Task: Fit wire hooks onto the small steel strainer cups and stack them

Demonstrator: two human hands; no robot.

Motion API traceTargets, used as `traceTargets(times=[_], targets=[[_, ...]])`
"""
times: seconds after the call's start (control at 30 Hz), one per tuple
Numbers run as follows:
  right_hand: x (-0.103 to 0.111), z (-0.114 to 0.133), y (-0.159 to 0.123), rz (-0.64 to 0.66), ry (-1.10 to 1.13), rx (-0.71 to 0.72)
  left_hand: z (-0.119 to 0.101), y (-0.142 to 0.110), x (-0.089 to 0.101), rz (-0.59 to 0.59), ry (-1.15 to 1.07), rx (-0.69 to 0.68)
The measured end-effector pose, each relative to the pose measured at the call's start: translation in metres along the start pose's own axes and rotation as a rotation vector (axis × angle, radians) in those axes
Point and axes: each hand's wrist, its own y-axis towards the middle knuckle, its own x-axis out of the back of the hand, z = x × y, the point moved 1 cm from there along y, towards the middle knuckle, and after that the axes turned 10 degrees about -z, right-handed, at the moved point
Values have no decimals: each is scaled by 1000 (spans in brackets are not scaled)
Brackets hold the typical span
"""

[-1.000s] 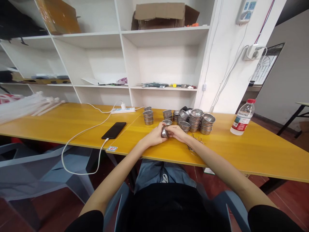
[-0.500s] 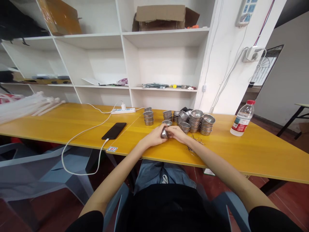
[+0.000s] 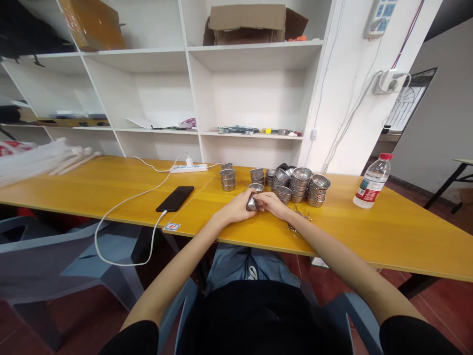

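My left hand (image 3: 237,209) is closed around a small perforated metal cup (image 3: 252,203), which is tilted on its side just above the table. My right hand (image 3: 272,203) has its fingers pinched together at the cup's right edge; whatever lies between the fingertips is too small or hidden. Right behind my hands another perforated cup (image 3: 256,188) stands on the table. Thin bent metal wires (image 3: 295,229) lie in a loose heap by my right forearm, partly covered by it.
Stacks of perforated cups stand behind my hands, including a left stack (image 3: 228,180) and a right stack (image 3: 317,191). A plastic bottle (image 3: 371,182) is on the right. On the left lie a phone (image 3: 175,198) with a white cable and a power strip (image 3: 189,168). Shelves (image 3: 254,91) rise behind the table.
The view has shifted very slightly. Both hands stay in place with the tilted cup, and no object has visibly moved.
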Motion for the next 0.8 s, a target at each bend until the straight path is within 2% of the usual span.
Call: traceTargets(times=[0.33,0.47,0.67,0.8], targets=[[16,14,3,150,-159,16,4,0,0,14,-48,19],[20,18,3,161,-157,0,6,0,1,3,-20,18],[15,12,1,213,-130,-92,6,0,0,0,-2,17],[15,7,3,183,-156,-52,5,-1,1,4,8,6]])
